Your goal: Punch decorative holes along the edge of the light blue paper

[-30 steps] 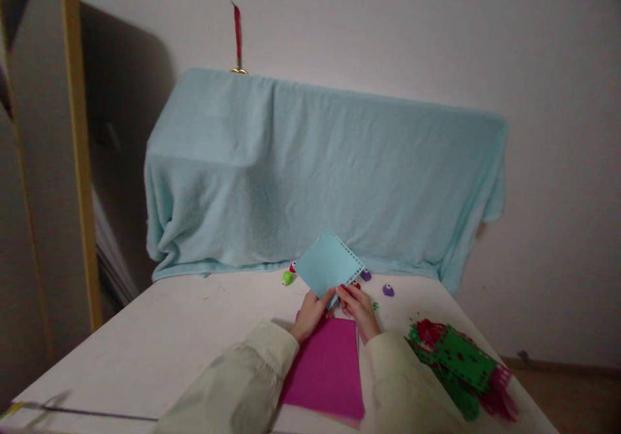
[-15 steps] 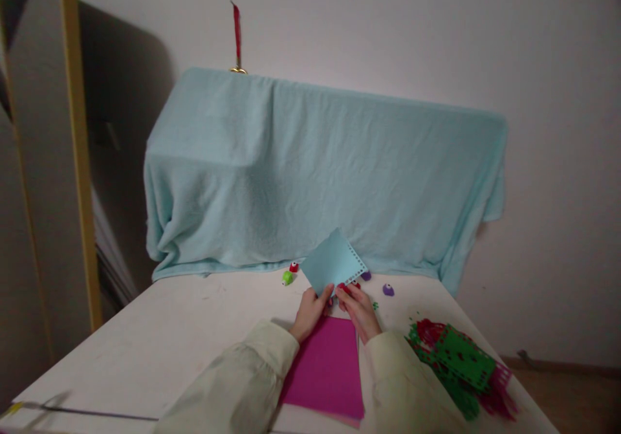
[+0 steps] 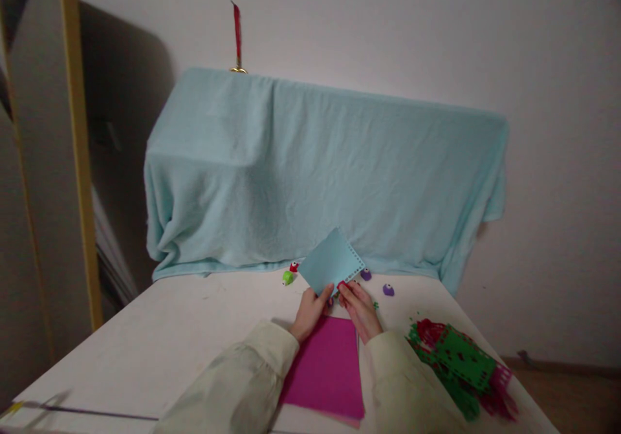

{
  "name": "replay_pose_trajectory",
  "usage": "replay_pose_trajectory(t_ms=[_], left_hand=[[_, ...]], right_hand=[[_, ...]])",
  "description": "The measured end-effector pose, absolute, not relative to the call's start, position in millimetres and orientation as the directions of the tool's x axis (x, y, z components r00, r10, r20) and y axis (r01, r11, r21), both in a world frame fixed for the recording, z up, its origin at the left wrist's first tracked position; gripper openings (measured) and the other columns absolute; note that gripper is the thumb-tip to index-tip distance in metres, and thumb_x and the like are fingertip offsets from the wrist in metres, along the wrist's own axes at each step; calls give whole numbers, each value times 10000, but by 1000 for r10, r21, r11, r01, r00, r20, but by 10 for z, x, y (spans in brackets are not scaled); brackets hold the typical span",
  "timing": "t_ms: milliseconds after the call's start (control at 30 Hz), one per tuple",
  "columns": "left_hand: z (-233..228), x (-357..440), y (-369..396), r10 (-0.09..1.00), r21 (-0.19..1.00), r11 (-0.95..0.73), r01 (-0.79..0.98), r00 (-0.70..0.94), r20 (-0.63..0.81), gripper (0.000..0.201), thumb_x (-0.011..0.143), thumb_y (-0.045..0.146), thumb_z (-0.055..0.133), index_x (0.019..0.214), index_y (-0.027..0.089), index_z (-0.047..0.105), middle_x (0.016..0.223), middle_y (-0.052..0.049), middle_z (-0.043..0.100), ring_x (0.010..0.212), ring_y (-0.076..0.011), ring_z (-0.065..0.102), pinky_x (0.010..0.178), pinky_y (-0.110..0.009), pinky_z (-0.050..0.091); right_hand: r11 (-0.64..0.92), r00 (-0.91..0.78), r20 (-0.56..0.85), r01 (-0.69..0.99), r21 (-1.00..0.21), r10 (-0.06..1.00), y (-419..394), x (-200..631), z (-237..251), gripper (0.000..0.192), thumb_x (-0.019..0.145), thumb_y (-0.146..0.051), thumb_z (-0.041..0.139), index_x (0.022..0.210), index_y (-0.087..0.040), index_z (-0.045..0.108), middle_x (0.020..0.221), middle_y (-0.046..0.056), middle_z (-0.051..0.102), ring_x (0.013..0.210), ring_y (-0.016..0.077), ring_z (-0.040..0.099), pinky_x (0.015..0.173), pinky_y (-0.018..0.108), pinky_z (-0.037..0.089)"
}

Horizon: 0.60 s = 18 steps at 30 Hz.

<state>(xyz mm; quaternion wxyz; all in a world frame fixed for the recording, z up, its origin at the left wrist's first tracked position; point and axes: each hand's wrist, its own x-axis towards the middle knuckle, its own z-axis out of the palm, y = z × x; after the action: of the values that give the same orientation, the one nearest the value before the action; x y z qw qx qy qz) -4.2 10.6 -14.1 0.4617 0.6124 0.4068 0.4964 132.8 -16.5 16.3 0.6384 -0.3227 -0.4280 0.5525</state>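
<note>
My left hand point(image 3: 311, 311) pinches the lower corner of a light blue paper sheet point(image 3: 330, 260), with the thumb on top. A row of small punched holes runs along the sheet's right edge. At its lower right edge, my right hand point(image 3: 359, 306) is closed on a small red paper punch point(image 3: 344, 286), mostly hidden by the fingers. Beneath both hands lies a stack of magenta paper point(image 3: 324, 369). Beyond the sheet are a green punch point(image 3: 288, 278) and another red punch point(image 3: 294, 266) on the left, with a purple punch point(image 3: 388, 290) on the right.
To the right on the white table point(image 3: 145, 350) is a heap of punched green paper point(image 3: 463, 356) with red and magenta scraps. A thin dark rod point(image 3: 101, 414) lies at the front left. A light blue cloth point(image 3: 330, 175) drapes across the back.
The blue sheet has shifted slightly left, and the red punch sits a little higher in my right hand. More of a purple punch behind the sheet now shows.
</note>
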Motion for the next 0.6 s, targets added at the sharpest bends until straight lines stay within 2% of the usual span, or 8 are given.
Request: replay_pose_trajectory(t_ms=[200, 467, 600], left_hand=[[-120, -32, 94, 954, 976, -215, 46, 223, 199, 535, 832, 614, 420, 675, 130, 586, 512, 2, 521, 464, -117, 460, 482, -221, 338], [-105, -47, 91, 954, 975, -218, 42, 220, 203, 526, 828, 608, 431, 686, 127, 590, 558, -12, 554, 480, -116, 467, 505, -223, 348], [-120, -48, 95, 957, 977, -210, 34, 213, 198, 522, 813, 613, 450, 728, 120, 598, 600, -21, 571, 492, -114, 462, 495, -223, 337]], right_hand=[[174, 82, 154, -376, -910, 985, -153, 1349, 128, 206, 763, -382, 697, 812, -193, 630, 712, -9, 539, 539, 92, 401, 504, 253, 308], [176, 62, 165, -378, -909, 984, -191, 1317, 196, 236, 714, -392, 736, 781, -193, 629, 744, 0, 538, 582, 108, 423, 531, 256, 342], [198, 110, 168, -391, -899, 980, -159, 1334, 156, 248, 724, -394, 726, 850, -196, 645, 772, 10, 566, 580, 106, 433, 531, 259, 342]])
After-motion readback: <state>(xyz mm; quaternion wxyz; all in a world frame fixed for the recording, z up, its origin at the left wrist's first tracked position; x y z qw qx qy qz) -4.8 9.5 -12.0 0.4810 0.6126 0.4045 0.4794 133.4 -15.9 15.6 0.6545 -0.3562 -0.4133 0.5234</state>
